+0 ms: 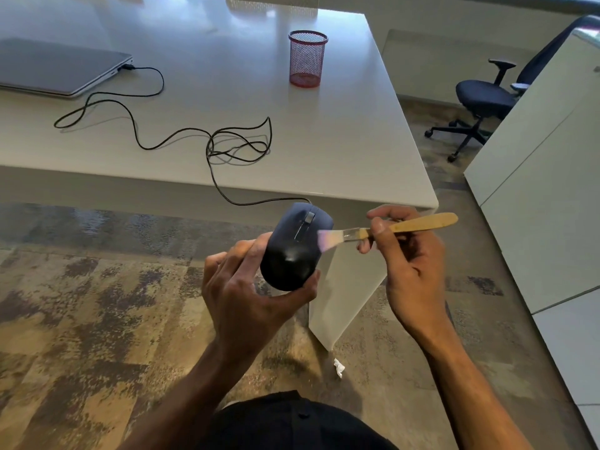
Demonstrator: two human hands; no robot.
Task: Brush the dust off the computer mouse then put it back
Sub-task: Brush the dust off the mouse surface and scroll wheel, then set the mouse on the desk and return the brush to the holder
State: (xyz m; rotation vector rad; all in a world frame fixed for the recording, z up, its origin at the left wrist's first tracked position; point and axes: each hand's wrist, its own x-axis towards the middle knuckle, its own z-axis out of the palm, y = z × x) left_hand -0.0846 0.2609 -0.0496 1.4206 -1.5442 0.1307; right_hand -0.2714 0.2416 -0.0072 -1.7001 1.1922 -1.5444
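Note:
A black wired computer mouse (293,248) is held in the air in front of the white desk (341,134), below its front edge. My left hand (246,287) grips the mouse from below and from its left side. My right hand (409,254) pinches the wooden handle of a small brush (389,227). The brush's blurred pale bristles touch the right side of the mouse. The mouse's black cable (207,147) runs up over the desk edge, loops on the desktop and ends at the closed laptop (58,69).
A red mesh pen cup (306,58) stands on the desk toward the back right. A black office chair (483,99) sits at the right by a white cabinet (552,177). A scrap of white paper (338,367) lies on the patterned carpet beside the desk leg (344,293).

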